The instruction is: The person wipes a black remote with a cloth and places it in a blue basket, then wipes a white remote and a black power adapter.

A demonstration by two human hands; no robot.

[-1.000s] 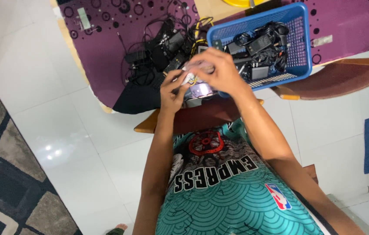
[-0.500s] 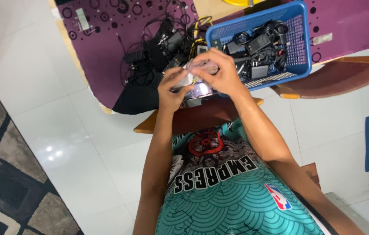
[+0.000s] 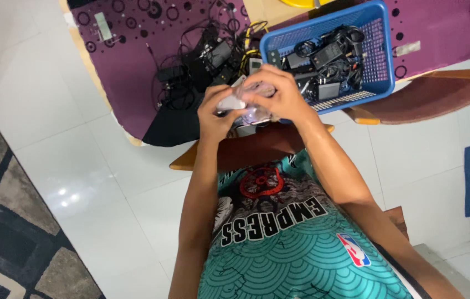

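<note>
Purple-draped table, two hands on one small object

Purple cloth with black rings covers the table (image 3: 135, 61), above whose near edge both hands meet. The left hand (image 3: 216, 116) and right hand (image 3: 279, 94) close their fingers together around a small pale object (image 3: 237, 103), which is too blurred to identify. Just beyond sits a blue plastic basket (image 3: 381, 55) of black adapters, beside a loose heap of black cables (image 3: 199, 63).
</note>
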